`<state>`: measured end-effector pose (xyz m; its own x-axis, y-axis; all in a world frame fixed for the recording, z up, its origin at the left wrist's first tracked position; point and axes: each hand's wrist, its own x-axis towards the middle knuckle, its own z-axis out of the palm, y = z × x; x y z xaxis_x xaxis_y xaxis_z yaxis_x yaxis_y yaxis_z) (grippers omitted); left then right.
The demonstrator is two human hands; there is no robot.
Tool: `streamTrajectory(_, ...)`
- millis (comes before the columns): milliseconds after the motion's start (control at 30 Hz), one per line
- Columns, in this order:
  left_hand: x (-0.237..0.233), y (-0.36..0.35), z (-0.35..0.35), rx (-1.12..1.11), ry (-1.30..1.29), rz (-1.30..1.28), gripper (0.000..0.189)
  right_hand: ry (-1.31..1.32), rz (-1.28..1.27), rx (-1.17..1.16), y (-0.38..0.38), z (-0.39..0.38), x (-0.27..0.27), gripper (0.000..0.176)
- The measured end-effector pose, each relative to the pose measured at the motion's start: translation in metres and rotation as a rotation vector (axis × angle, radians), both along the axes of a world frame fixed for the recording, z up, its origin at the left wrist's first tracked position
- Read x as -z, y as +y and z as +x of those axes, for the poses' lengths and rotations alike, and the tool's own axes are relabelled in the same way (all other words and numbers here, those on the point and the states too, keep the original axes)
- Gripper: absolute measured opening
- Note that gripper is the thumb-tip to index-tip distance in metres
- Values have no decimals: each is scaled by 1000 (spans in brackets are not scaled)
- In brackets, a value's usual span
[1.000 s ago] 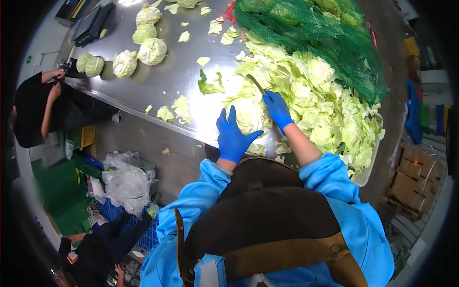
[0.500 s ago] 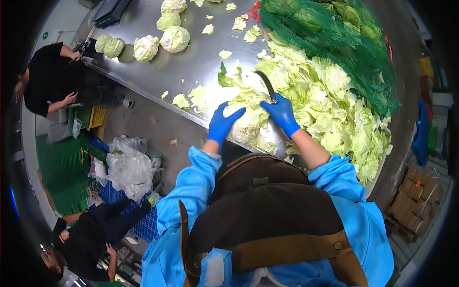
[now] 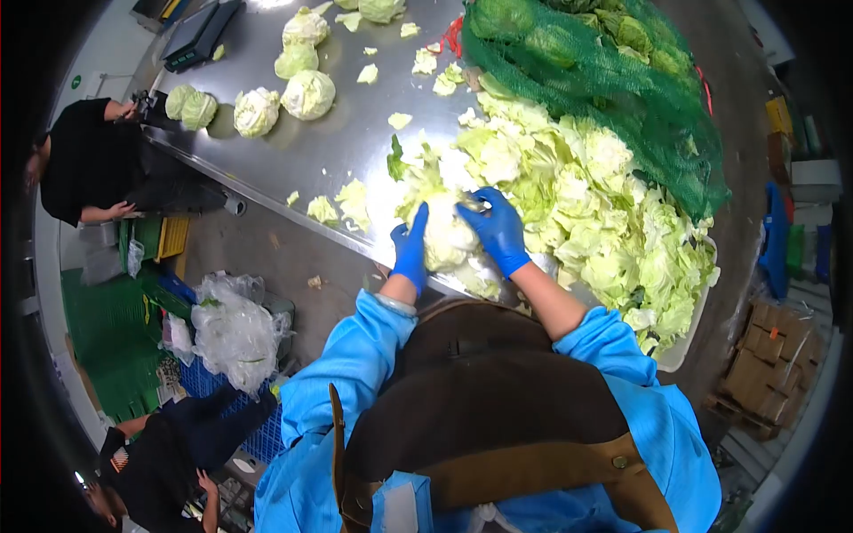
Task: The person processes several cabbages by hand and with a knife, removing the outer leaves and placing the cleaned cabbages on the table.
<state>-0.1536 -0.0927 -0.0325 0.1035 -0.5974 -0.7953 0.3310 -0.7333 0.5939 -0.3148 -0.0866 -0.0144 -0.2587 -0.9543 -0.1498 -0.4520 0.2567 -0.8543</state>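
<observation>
A pale green cabbage (image 3: 447,238) rests at the near edge of the metal table (image 3: 258,169), between my two blue-gloved hands. My left hand (image 3: 411,252) lies along its left side, fingers reaching forward and thumb apart. At its upper right, my right hand (image 3: 496,233) has its fingers curled by the cabbage top. The curved knife in that hand is mostly hidden, with only a small part near the fingers showing. Loose leaves (image 3: 354,202) lie left of the cabbage. A large heap of cut leaves (image 3: 595,213) spreads to the right of my right hand.
Whole cabbages (image 3: 308,95) stand at the table's far left, near a dark scale (image 3: 201,37). A green net sack (image 3: 586,75) of cabbages lies at the upper right. Two people (image 3: 93,164) are at the left, beyond plastic bags (image 3: 235,333). Cardboard boxes (image 3: 771,364) sit at the right.
My right hand has moved left onto the cabbage's upper side, and the knife blade has turned mostly out of sight. My left hand has shifted slightly lower. The whole view has shifted a little.
</observation>
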Motion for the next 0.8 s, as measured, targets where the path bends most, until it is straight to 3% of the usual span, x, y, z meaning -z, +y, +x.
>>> streamTrajectory(67,0,0,-4,-8,0,-82,92,-3,130,59,-17,-18,7,31)
streamTrajectory(100,-2,2,-3,28,118,-81,85,157,-51,49,-19,-26,28,33)
streamTrajectory(133,-15,0,-3,53,234,-90,79,264,-26,11,-24,-37,47,32)
streamTrajectory(167,-4,5,2,65,483,-47,71,359,-163,24,-20,-49,69,32)
streamTrajectory(200,3,10,11,65,719,-51,63,417,-29,70,-17,-69,115,31)
streamTrajectory(233,-43,27,10,30,427,-194,55,478,85,15,-15,-81,126,34)
streamTrajectory(267,-20,28,10,-35,350,-469,56,484,86,-40,-21,-88,133,36)
streamTrajectory(300,109,11,1,-234,288,-538,58,413,-123,-114,-24,-85,117,48)
streamTrajectory(333,115,4,1,-272,377,-382,71,158,-213,-59,-25,-71,88,57)
streamTrajectory(367,64,5,5,-299,508,-236,77,85,-252,-31,-17,-40,13,59)
streamTrajectory(433,-5,28,-2,-282,588,32,82,42,-99,-87,-8,-25,-21,60)
streamTrajectory(467,-13,29,-1,-243,523,112,81,17,-22,-93,-3,-22,-24,60)
streamTrajectory(500,-16,32,-3,-202,457,192,81,-121,13,-186,-4,-20,22,64)
streamTrajectory(533,-18,37,-3,-164,378,228,83,54,-187,-227,4,-10,18,64)
streamTrajectory(600,-26,47,15,8,284,174,74,-162,-54,-244,-2,-17,32,68)
streamTrajectory(667,48,45,33,349,-469,-381,69,-133,-27,-327,-4,-19,1,70)
streamTrajectory(700,15,45,31,312,-752,-722,60,-90,-26,-363,-5,-21,0,69)
streamTrajectory(733,-27,35,38,455,-872,-1044,67,-43,-19,-391,-7,-26,3,69)
streamTrajectory(767,-42,21,39,720,-1058,-1166,83,-50,-46,-389,-11,-28,15,69)
streamTrajectory(800,-29,13,35,795,-1074,-1171,99,-51,-59,-380,-11,-32,24,68)
